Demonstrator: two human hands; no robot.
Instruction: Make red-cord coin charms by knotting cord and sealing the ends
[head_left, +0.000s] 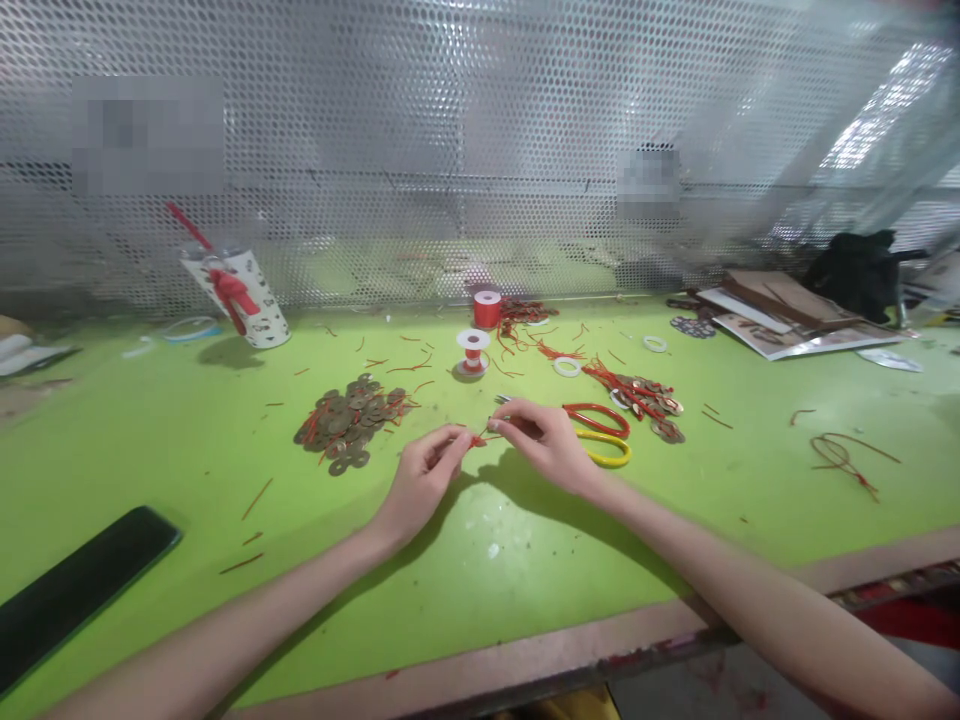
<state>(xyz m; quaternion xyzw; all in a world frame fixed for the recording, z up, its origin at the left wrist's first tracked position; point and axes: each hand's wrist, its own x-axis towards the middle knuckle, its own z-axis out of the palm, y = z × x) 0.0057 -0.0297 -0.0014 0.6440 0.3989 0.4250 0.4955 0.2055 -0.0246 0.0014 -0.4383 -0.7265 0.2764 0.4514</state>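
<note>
Pinching red cord between two hands

We have the cord at the centre of our reach, low over the table. Our left hand is closed on its bunched part by thumb and forefinger; our right hand pinches a thin strand beside it. Whether a coin sits inside either grip, we cannot tell.

We judge the cord light, limp and a little slippery, hardly fragile, so fingertips close to the bunched part should hold it best; farther out it would flop.

The scissors lie at three o'clock, partly under our right hand, and could snag a wrist. Left coins spread at nine, right coins between two and three. The white spool stands at twelve, the red spool behind it, the mesh beyond. Our widest room is at six, up to the table's near edge.
</note>
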